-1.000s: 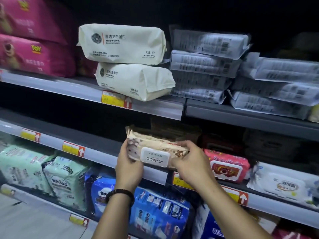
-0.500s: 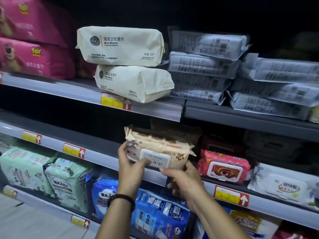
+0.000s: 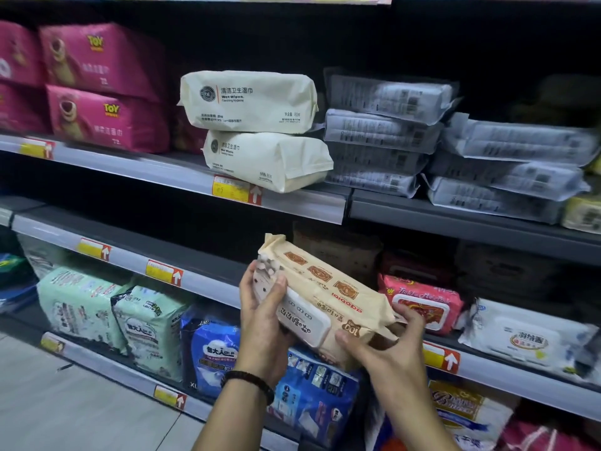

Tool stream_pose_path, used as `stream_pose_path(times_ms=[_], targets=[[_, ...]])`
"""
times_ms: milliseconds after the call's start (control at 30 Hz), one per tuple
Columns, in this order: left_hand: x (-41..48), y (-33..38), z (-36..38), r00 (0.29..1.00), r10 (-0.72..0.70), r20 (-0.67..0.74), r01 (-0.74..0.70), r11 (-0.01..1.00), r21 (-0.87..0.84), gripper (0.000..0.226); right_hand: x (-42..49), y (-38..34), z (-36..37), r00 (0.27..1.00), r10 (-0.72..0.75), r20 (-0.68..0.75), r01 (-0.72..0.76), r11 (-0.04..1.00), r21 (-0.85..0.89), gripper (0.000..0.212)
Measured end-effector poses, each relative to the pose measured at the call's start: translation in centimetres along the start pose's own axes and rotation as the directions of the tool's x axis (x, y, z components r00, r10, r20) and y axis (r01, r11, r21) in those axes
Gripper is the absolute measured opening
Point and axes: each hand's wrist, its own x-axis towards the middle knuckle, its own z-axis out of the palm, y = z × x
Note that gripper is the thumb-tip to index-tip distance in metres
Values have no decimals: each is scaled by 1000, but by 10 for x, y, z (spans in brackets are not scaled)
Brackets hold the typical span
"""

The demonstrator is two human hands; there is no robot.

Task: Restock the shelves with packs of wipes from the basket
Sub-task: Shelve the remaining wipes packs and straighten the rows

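Gripping a tilted beige wipes pack (image 3: 328, 297), left hand (image 3: 263, 323) and right hand (image 3: 383, 349) curl fingers around its ends

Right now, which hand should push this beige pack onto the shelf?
Probably left: the left hand grips the beige pack at its raised end nearest the shelf; the right hand holds the lower corner.

Both hands are on it: the left hand (image 3: 263, 323) grips the left end of the beige pack of wipes (image 3: 325, 297), thumb across its top, a beaded bracelet (image 3: 250, 382) on that wrist. The right hand (image 3: 383, 349) cups the lower right end from below. The pack is tilted, left end high, in front of the middle shelf (image 3: 201, 281), near a red pack (image 3: 426, 304) there. On the upper shelf (image 3: 162, 170), two cream packs (image 3: 250, 102) lie stacked between pink packs (image 3: 100, 60) and grey packs (image 3: 380, 131).
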Motion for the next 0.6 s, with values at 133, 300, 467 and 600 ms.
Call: stream_pose_path(times_ms=[133,300,467,600], targets=[[-9,0,2,999,7,46,-10,998,60,81,8,-28,-25,958,34,284,41,966,-254,102],[-32,-12,14,953,-53,297,-42,952,305,89,13,-30,-18,954,83,290,50,904,-424,110],[-34,2,4,946,-53,319,-90,904,419,81,4,-14,-24,988,143,58,-142,990,-15,91],[-32,9,-15,965,-236,111,147,845,514,82,4,-16,-14,987,150,-54,-108,878,466,99]])
